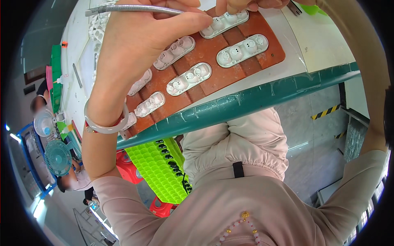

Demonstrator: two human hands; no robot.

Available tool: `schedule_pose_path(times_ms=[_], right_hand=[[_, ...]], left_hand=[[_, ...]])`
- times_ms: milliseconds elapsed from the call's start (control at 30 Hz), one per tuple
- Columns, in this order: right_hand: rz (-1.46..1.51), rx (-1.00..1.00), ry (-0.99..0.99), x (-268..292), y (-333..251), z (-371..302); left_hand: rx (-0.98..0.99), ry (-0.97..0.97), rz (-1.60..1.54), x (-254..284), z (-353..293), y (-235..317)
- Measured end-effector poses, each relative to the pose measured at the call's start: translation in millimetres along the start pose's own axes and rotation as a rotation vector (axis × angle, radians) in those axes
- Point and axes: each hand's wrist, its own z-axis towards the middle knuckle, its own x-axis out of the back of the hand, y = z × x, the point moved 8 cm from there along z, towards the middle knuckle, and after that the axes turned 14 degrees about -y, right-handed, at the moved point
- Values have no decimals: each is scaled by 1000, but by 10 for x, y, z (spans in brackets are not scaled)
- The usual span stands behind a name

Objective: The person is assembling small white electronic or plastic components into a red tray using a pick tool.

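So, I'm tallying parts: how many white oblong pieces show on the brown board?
7 show: four white pieces along the near edge of the brown board, and three white pieces in the row behind. The left hand may hide more.

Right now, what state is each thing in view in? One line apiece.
Left hand: curled, thumb extended, holding the silver rod
Silver rod: held crosswise
Right hand: fingers bent, partly cut off by the frame
White oblong pieces: in rows, several uncovered
Brown board: lying on the table
Lime-green tray: partly filled with black pieces
Teal fan: cannot tell whether running
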Motion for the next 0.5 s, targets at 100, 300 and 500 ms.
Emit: schedule_pose_path(times_ms=[100, 300, 500], right_hand=[[-34, -47, 20, -14, -7, -3], [-26, -3, 23, -21, 1, 0], [-80, -31, 94, 51, 135, -72]], left_hand=[[30, -18, 29, -11, -2, -16], [-19, -13, 86, 19, -12, -3], [-25, -19, 37, -2, 52, -1]])
